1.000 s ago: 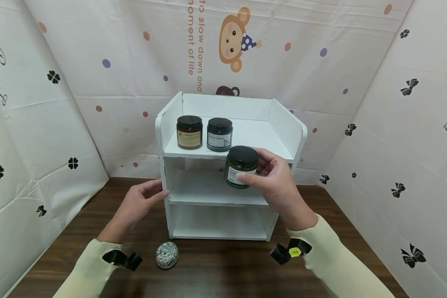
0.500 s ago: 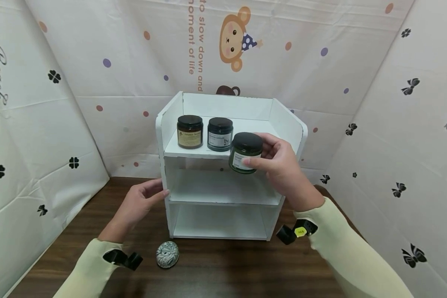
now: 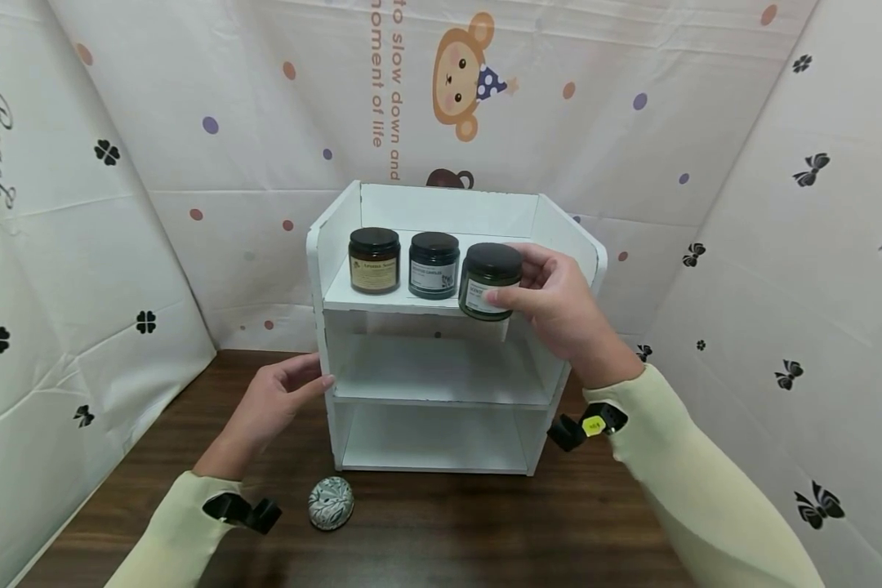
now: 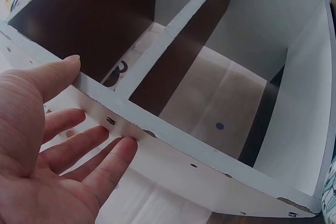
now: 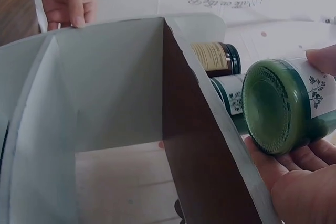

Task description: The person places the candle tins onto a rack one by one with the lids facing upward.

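My right hand (image 3: 562,306) grips a green glass candle jar (image 3: 488,282) with a black lid, thumb over its white label and fingers behind. The jar is upright at the front edge of the white shelf's (image 3: 441,371) top board, overlapping that edge in the head view. In the right wrist view the jar's glass base (image 5: 266,107) faces the camera. My left hand (image 3: 282,400) touches the shelf's left side panel, thumb at the front edge, fingers extended along the outside, as the left wrist view shows.
Two more lidded candle jars stand on the top board: an amber jar (image 3: 374,273) with a yellow label and a dark jar (image 3: 434,278) with a white label. A round patterned tin (image 3: 331,503) lies on the wooden table (image 3: 441,531). Printed cloth (image 3: 250,122) hangs behind.
My right hand has raised the green candle jar from in front of the middle compartment up to the top board, slightly rightward. My left hand has stayed at the side panel.
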A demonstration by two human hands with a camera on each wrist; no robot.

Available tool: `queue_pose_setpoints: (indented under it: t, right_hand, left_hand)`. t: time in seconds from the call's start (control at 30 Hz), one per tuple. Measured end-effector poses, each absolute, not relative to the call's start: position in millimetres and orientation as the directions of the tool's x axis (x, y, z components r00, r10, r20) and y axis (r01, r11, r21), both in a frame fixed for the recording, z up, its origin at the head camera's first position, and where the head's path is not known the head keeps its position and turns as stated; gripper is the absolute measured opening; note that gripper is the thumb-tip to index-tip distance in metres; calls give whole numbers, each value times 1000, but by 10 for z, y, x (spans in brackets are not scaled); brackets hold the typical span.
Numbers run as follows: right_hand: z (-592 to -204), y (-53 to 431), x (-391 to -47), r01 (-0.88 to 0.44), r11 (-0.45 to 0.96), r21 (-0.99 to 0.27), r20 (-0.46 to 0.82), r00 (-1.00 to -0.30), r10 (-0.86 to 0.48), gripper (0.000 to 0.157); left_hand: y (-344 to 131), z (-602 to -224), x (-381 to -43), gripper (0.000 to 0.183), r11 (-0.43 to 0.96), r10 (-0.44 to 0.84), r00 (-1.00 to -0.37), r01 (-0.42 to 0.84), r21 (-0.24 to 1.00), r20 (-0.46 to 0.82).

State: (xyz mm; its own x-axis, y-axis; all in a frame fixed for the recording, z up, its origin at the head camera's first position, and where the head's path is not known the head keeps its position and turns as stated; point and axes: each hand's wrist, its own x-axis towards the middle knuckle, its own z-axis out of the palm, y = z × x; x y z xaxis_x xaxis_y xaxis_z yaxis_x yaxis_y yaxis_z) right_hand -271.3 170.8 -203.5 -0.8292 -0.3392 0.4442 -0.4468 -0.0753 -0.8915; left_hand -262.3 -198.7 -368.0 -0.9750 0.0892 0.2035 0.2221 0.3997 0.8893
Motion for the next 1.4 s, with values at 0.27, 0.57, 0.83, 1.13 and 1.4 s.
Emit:
queue_pose_setpoints:
  t: [0.27,0.57,0.83,1.13,1.4]
  right_hand:
    - [-1946,1714,-2822,-403,-72,-912,404,-859,-315,56]
    - [-1871,1750,-2916,-360,-8,-933,344,-886,-312,57]
    - [-1806,1722,-2992,-279,20,-960,263,-925,-274,60]
    - [-1779,1697,-3060,-224,-13,-974,218,-932,-289,63]
    - [-1766,1700,-3107,-180,-15,-983,177,-941,-288,66]
  left_hand:
    - [-1996,-3676,-2621,63,401,84,-977,215,890,198]
    - [-1996,-3681,-2620,64,406,86,-977,212,889,194]
    - [-2004,-3684,-2621,65,406,81,-980,198,892,181]
    - [-2004,-3683,-2621,65,407,81,-981,195,892,177]
    - [-1994,-3680,-2625,64,411,86,-978,207,888,188]
